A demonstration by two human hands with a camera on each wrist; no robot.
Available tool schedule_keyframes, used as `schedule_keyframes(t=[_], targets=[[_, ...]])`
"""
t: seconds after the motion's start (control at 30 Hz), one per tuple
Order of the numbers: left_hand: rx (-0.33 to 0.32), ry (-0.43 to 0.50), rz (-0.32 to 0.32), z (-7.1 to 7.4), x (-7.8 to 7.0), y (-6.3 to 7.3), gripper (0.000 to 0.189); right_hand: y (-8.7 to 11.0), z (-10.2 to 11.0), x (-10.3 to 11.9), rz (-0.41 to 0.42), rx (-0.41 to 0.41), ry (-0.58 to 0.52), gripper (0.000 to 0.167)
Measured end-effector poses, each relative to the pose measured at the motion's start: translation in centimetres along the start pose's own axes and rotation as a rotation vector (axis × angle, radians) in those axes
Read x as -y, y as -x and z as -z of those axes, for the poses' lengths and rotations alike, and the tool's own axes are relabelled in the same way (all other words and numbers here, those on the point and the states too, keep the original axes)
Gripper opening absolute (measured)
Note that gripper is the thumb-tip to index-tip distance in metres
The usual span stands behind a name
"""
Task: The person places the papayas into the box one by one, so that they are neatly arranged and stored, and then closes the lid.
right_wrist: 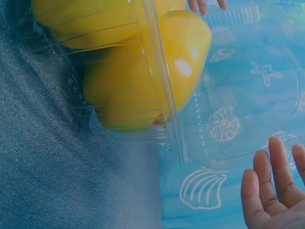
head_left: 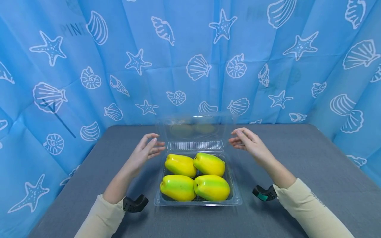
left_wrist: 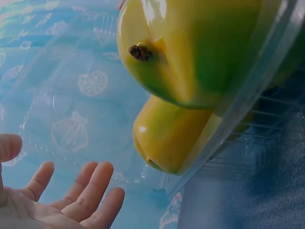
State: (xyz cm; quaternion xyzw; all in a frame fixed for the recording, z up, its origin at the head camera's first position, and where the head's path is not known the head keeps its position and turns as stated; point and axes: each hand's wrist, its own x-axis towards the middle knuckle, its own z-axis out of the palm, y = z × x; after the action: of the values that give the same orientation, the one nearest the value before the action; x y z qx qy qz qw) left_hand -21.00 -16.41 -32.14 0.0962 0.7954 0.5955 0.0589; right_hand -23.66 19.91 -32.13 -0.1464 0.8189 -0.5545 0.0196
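A clear plastic clamshell box [head_left: 197, 204] lies on the table with its transparent lid [head_left: 194, 130] standing up at the back. Several glossy yellow-green fruits, papaya-like in shape, fill the base, among them a front-left fruit [head_left: 178, 187] and a back-right fruit [head_left: 209, 164]. My left hand [head_left: 144, 152] hovers left of the hinge, fingers spread and loosely bent. On the other side my right hand [head_left: 248, 142] is raised near the lid's right edge, fingers relaxed. Both hands hold nothing. In the wrist views, the left fingers [left_wrist: 88, 193] and right fingers [right_wrist: 276, 176] appear apart from the plastic.
Grey cloth covers the table [head_left: 276, 148]. Behind and beside it hangs a blue curtain [head_left: 190, 43] printed with white shells and starfish. A black wrist mount [head_left: 135, 203] is on the left forearm, and another black mount [head_left: 265, 193] is on the right.
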Motion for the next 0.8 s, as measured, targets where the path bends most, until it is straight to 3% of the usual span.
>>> schedule_keyframes(t=[0.5, 0.8], targets=[[0.079, -0.078, 0.0, 0.5, -0.4, 0.8, 0.058, 0.5, 0.7, 1.2, -0.104, 0.083, 0.066, 0.066], [0.11, -0.078, 0.038, 0.8, -0.6, 1.0, 0.066, 1.0, 1.0, 1.8, -0.145, 0.147, 0.084, 0.069]])
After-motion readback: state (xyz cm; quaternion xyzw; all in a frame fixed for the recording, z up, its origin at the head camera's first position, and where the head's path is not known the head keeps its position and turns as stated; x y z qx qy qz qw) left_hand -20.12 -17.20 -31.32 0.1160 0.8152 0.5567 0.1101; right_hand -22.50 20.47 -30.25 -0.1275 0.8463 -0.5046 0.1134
